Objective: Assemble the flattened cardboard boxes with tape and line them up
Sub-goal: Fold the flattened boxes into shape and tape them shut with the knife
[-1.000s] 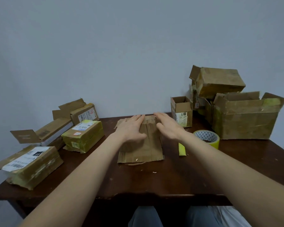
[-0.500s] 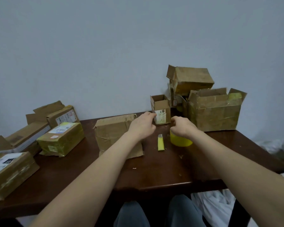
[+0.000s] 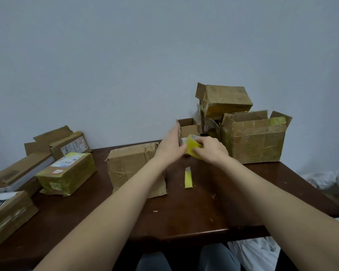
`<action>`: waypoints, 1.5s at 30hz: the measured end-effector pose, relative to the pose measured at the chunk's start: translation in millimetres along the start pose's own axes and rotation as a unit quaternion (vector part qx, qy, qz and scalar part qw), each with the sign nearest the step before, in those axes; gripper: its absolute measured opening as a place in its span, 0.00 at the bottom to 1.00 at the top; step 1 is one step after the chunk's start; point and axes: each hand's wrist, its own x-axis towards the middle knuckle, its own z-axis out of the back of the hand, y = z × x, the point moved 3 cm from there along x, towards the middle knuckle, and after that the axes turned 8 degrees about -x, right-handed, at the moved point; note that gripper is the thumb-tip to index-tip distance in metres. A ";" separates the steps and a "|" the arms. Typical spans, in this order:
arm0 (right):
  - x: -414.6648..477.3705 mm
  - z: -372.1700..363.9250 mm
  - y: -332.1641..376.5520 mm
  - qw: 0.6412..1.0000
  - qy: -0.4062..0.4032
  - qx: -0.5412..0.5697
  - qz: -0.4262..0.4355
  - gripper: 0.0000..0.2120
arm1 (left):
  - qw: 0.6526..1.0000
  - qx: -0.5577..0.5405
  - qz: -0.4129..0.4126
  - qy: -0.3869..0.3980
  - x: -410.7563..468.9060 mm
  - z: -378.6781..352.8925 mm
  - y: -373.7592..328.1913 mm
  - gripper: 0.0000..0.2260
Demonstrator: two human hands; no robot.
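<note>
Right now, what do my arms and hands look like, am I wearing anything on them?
The left forearm and right forearm are bare to the frame's edge, with no sleeve in view. The left hand and right hand wear no gloves, and no watch or bracelet shows at either wrist. The fingers are blurred, so a thin ring cannot be ruled out.

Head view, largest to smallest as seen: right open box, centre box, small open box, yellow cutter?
1. right open box and centre box: alike, centre one partly covered.
2. small open box.
3. yellow cutter.
</note>
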 end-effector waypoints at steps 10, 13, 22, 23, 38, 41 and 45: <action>27.1 26.7 64.9 0.973 -0.015 0.218 0.073 0.11 | 0.976 -0.155 0.042 -0.146 9.4 80.1 11.1 0.03; 28.7 27.8 85.6 0.966 0.004 0.230 0.114 0.08 | 0.964 -0.194 0.064 -0.170 6.2 95.4 21.0 0.05; 47.3 19.4 109.7 0.936 0.035 0.320 0.141 0.28 | 0.923 -0.242 0.125 -0.272 4.4 135.8 51.3 0.08; 49.7 17.6 111.0 0.933 0.033 0.332 0.133 0.28 | 0.918 -0.250 0.135 -0.276 3.3 138.3 54.7 0.07; 91.8 5.4 151.4 0.950 0.045 0.221 0.218 0.21 | 0.882 -0.253 0.228 -0.327 -11.6 178.5 121.1 0.07; 100.5 -7.5 154.4 0.952 0.047 0.217 0.209 0.21 | 0.872 -0.264 0.250 -0.327 -17.8 175.7 141.2 0.09; 107.4 -20.8 156.1 0.958 0.037 0.206 0.196 0.19 | 0.855 -0.276 0.287 -0.331 -25.8 166.5 162.5 0.12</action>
